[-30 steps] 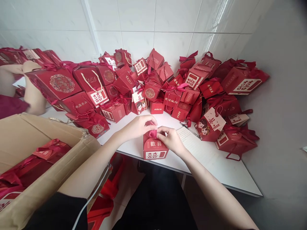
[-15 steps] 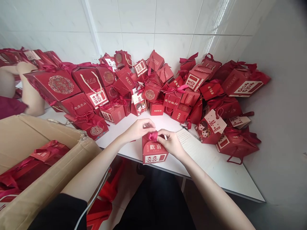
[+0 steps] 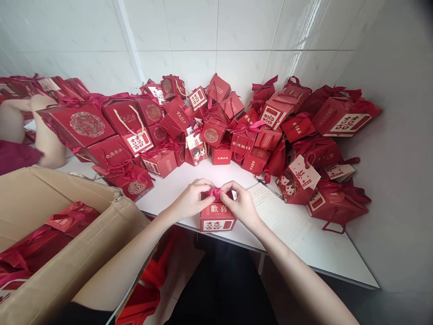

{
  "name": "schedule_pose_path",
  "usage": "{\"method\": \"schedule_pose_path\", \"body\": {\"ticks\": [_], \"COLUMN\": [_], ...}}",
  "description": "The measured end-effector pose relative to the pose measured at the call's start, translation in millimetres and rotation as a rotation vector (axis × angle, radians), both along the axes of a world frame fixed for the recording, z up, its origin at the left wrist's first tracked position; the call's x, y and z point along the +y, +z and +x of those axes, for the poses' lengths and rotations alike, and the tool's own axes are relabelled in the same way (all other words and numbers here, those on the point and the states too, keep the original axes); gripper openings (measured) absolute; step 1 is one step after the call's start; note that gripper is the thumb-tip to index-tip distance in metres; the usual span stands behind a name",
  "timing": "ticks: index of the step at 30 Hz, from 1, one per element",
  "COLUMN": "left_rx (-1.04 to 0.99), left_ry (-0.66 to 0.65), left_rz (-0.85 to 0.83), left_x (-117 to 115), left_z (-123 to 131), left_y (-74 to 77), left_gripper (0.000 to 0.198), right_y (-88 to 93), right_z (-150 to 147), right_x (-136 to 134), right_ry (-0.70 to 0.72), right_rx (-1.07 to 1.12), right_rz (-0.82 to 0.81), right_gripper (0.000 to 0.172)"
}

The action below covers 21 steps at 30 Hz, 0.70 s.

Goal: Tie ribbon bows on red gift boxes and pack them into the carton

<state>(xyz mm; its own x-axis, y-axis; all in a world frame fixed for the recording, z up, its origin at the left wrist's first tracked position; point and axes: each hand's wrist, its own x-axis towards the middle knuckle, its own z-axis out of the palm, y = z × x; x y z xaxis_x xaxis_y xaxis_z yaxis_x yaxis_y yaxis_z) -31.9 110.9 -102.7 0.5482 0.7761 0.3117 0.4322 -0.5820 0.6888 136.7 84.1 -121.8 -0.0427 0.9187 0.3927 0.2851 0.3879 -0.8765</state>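
A small red gift box (image 3: 218, 217) with white lettering and a white panel stands upright at the table's front edge. On its top is a pinkish-red ribbon (image 3: 215, 193), bunched into a knot or bow. My left hand (image 3: 196, 197) pinches the ribbon from the left, thumb and fingers closed. From the right, my right hand (image 3: 238, 201) grips the same ribbon between thumb and forefinger. The fingers hide part of the ribbon and the box's upper edges.
Many red gift boxes (image 3: 213, 130) are heaped along the wall on the white table (image 3: 169, 198). A pen and a handwritten sheet (image 3: 267, 203) lie to the right. At left stands a cardboard carton (image 3: 84, 243) holding red boxes; behind it, another person's arm (image 3: 49, 131) shows.
My left hand has come down onto the ribbon, its thumb now meeting the right thumb at the knot. The box stays in nearly the same place.
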Motion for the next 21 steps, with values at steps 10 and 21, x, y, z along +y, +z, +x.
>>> {"method": "schedule_pose_path", "body": {"ticks": [10,21], "left_rx": [-0.204,-0.357], "left_ry": [0.053,0.033], "left_rz": [-0.181,-0.402], "left_x": [-6.4,-3.3], "left_z": [11.1,16.1], "left_y": [-12.5,-16.2], "left_gripper": [0.028,0.032], "right_y": [0.8,6.1], "right_z": [13.4,16.5], "right_x": [5.5,10.6], "right_ry": [0.088,0.147], "right_rx": [-0.042,-0.172], "right_rz": [-0.008,0.027], "right_gripper": [0.015,0.012]}}
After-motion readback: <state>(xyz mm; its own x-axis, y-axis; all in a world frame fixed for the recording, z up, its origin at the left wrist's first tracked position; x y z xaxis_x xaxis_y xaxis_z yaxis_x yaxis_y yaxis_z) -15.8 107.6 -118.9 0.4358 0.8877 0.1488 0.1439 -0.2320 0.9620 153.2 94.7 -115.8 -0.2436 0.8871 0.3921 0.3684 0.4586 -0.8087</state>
